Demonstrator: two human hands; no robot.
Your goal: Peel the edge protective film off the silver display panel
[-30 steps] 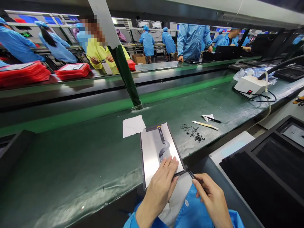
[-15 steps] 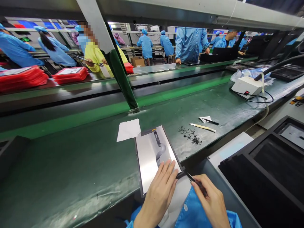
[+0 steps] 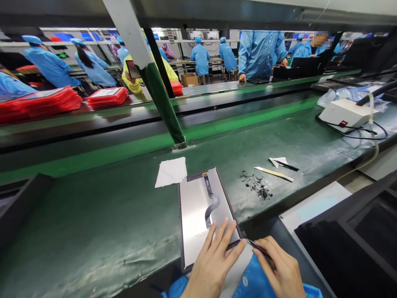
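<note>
A flat display panel (image 3: 192,215) with a silvery back and dark edges lies tilted at the bench's front edge, its near end reaching over it. A curved grey ribbon cable (image 3: 213,203) runs along its back. Fingers spread, my left hand (image 3: 212,258) lies flat on the panel's near end and covers part of it. My right hand (image 3: 281,265) pinches slim black tweezers (image 3: 262,251), whose tips are at the panel's near right corner. Whether the tips grip anything there is too small to tell.
On the green bench (image 3: 124,219) lie a white sheet (image 3: 171,171), black scraps (image 3: 259,188), a pale pointed stick (image 3: 274,174) and a black tool (image 3: 287,165). A white device (image 3: 344,114) stands right. Dark trays (image 3: 356,236) flank me. A green post (image 3: 166,105) rises behind; co-workers sit beyond.
The camera view has turned slightly left, so the scene sits farther right. My left hand has slid toward the panel's near edge, one finger now close to the corner. The tweezers remain at that corner.
</note>
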